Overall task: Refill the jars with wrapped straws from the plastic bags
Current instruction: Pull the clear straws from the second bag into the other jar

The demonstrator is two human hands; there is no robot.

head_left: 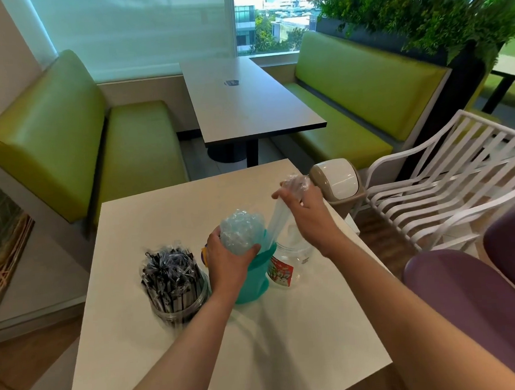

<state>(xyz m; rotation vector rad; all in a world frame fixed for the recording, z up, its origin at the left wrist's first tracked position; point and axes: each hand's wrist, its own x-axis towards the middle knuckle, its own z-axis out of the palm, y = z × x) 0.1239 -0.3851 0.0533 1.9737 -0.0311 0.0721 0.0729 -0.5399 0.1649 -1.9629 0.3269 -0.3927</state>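
Note:
A clear jar (178,296) packed with dark wrapped straws stands at the left of the white table (229,347). My left hand (227,263) grips a crumpled clear plastic bag (240,236), holding it over a teal bundle of wrapped straws (255,278) that stands in the middle. My right hand (305,210) pinches a stretched strip of clear plastic (277,220) and pulls it up and to the right. Behind my right wrist a clear jar (290,259) with a red label looks nearly empty.
A small beige swing-lid bin (337,184) sits at the table's far right corner. A white slatted chair (449,189) and purple seats (482,295) stand on the right. Green benches (66,140) and a darker table (244,99) are beyond.

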